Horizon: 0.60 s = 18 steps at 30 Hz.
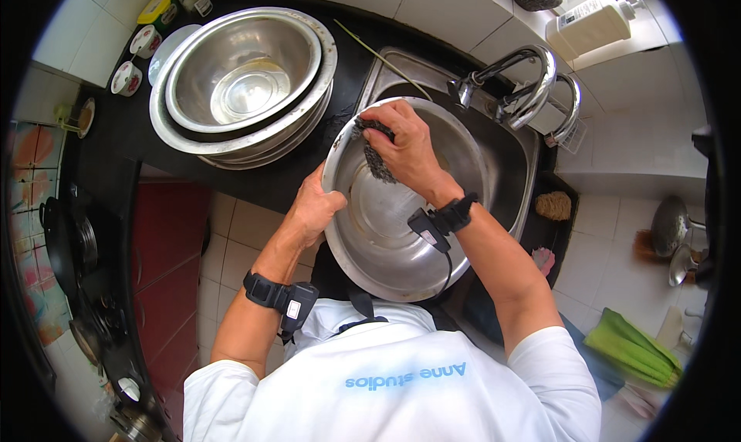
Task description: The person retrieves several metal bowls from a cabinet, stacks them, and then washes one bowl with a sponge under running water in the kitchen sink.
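A large stainless steel basin is tilted over the front of the steel sink, its inside facing me. My left hand grips its left rim, thumb on the inner side and fingers hidden beneath. In my right hand is a dark steel wool scrubber, pressed against the upper left inner wall near the rim. Brownish spots mark the rim and the wall. Black straps with small black devices are on both forearms.
Stacked metal basins stand on the black counter to the left. A chrome faucet arches over the sink's far right corner. A thin green stalk lies across the sink's edge. A tan scrubbing pad sits at the right; a white pump bottle is on the sill.
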{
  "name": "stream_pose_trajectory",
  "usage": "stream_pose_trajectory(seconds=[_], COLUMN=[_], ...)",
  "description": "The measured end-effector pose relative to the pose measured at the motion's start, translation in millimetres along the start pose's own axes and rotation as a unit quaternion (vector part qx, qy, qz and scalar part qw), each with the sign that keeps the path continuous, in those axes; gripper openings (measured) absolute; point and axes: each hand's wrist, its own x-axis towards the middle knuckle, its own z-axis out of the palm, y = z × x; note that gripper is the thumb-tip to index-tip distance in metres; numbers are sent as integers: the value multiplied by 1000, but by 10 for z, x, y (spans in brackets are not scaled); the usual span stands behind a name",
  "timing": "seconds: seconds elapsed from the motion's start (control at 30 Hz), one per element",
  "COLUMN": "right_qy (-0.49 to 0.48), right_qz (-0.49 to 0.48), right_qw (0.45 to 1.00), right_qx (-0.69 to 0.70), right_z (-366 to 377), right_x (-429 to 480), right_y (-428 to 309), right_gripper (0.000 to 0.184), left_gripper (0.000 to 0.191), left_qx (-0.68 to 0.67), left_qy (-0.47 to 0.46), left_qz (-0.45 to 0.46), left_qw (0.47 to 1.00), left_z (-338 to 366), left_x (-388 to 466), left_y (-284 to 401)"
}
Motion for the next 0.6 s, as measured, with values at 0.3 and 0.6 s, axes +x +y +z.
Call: stream_pose_trajectory(seconds=[0.3, 0.6], right_qy=[-42, -77], right_qz=[-78, -169], right_qw=[995, 980], right_qx=[-51, -68], right_z=[-65, -110], right_x=[-40, 27], right_y=[-127, -94], right_gripper=[20, 16], left_gripper=[63, 59], left_qx=[97, 112], left_qy=[21, 34], left_qz=[10, 18], left_qw=[995, 993], left_z=[256, 328], left_x=[33, 64], left_y=[191, 200])
